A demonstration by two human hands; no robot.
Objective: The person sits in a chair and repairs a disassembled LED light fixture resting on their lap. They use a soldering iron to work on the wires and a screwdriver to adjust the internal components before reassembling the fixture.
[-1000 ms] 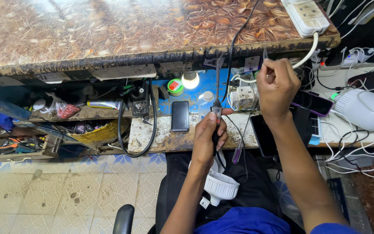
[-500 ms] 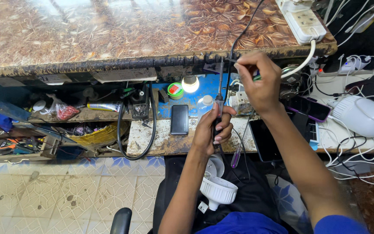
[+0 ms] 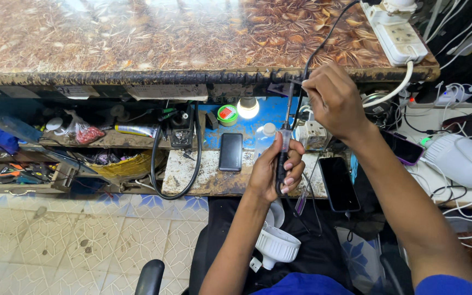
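From the head view, a black-handled soldering iron [image 3: 283,158] is gripped upright by the left hand [image 3: 276,169]. The right hand [image 3: 331,98], raised higher than a moment ago, is pinched on the iron's thin metal tip [image 3: 291,94], so tip work appears underway. A white plastic bulb housing [image 3: 276,246] rests on the lap. Beyond, a cluttered lower shelf [image 3: 192,172] is seen under the brown patterned counter [image 3: 165,38], above tiled floor [image 3: 55,240].

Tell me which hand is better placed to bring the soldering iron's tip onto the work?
Left, probably. The left hand already has its grip around the soldering iron handle, tip pointing up toward the right hand, which pinches something small at the tip.
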